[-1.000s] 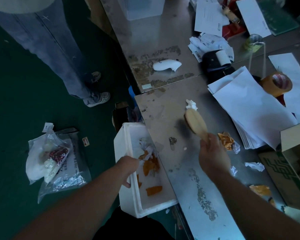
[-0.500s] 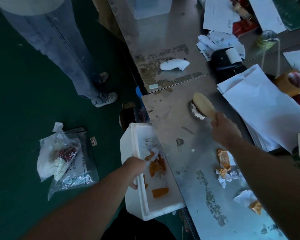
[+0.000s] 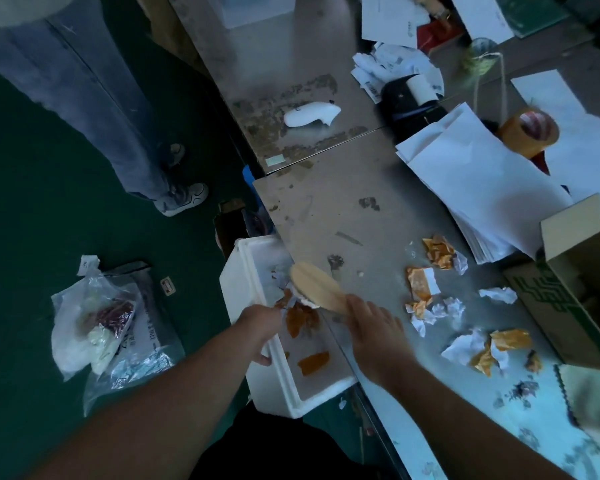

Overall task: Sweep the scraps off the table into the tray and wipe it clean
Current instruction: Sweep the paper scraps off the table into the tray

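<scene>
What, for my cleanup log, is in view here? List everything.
tables: two, grey metal, joined end to end, right.
tray: one, white foam, at table's left edge.
brush: one, wooden, over tray rim.
scraps: several, orange and white, on table right of brush; more in tray.
paper stack: one, white, far right.
tape roll: one, brown, beside papers.
cardboard box: one, brown, right edge.
plastic bags: a few, clear, floor left.
bystander's legs: two, blue jeans, top left.
left hand: grips tray wall.
right hand: grips brush handle.
</scene>
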`<move>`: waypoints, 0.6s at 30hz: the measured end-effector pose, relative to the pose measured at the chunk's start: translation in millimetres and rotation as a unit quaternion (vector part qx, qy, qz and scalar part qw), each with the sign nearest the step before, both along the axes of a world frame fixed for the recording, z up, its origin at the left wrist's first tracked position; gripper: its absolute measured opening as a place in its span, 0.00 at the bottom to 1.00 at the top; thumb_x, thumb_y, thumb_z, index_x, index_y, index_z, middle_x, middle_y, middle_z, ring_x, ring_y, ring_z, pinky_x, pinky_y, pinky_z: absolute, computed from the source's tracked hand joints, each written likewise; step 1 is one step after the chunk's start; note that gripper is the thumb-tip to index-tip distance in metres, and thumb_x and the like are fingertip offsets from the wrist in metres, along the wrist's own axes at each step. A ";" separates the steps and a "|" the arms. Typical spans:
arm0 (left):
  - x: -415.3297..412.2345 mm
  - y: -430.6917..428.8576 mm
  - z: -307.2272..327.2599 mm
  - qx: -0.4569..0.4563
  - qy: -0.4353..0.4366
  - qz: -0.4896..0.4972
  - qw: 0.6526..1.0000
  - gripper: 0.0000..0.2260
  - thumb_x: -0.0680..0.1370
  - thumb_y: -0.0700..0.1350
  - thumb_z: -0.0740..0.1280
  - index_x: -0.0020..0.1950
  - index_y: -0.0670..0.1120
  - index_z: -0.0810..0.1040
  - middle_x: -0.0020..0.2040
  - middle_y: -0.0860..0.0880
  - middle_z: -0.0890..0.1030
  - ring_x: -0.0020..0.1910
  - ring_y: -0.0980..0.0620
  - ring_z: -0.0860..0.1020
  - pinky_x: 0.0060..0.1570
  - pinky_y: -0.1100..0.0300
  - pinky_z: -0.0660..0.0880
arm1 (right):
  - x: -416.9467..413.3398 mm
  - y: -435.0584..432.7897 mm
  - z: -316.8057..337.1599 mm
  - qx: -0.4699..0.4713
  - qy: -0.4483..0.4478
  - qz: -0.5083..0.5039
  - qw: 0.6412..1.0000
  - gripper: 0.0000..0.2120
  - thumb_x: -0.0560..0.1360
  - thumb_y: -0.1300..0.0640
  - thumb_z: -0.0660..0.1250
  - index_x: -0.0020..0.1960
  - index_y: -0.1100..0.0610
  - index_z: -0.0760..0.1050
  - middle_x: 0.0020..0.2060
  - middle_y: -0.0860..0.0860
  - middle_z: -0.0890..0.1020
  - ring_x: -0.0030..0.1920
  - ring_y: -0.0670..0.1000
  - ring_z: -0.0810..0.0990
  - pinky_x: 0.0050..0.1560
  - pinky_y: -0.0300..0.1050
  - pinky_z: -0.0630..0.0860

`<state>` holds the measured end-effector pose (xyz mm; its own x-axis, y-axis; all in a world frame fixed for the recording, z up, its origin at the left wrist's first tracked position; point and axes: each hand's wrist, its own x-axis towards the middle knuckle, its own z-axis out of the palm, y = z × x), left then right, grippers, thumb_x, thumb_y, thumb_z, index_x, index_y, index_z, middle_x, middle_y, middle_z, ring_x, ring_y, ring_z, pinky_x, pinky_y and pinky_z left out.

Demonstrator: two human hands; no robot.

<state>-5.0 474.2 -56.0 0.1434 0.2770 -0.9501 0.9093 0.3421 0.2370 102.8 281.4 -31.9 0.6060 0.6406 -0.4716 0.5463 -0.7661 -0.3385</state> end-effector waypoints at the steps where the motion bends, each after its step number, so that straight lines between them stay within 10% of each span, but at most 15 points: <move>1: -0.2 -1.1 -1.6 -0.002 0.001 0.002 1.000 0.15 0.81 0.46 0.61 0.65 0.43 0.76 0.61 0.39 0.81 0.54 0.38 0.84 0.44 0.39 0.83 | -7.2 -5.2 -1.0 -0.003 0.006 0.008 1.000 0.17 0.84 0.49 0.51 0.72 0.46 0.61 0.61 0.48 0.77 0.61 0.55 0.75 0.64 0.56 0.69; 18: -4.9 -61.3 -10.3 -0.051 0.058 0.055 0.995 0.15 0.82 0.49 0.63 0.62 0.40 0.73 0.49 0.40 0.75 0.44 0.41 0.77 0.32 0.45 0.83 | -22.2 -120.8 13.2 0.012 -0.132 -0.348 0.928 0.16 0.82 0.57 0.58 0.69 0.49 0.66 0.62 0.55 0.78 0.61 0.64 0.75 0.61 0.61 0.69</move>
<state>-10.0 413.0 -66.3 0.0049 0.1853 -0.9827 0.8847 0.4572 0.0907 80.7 160.6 -18.7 0.9694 0.0590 -0.2384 -0.0115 -0.9587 -0.2842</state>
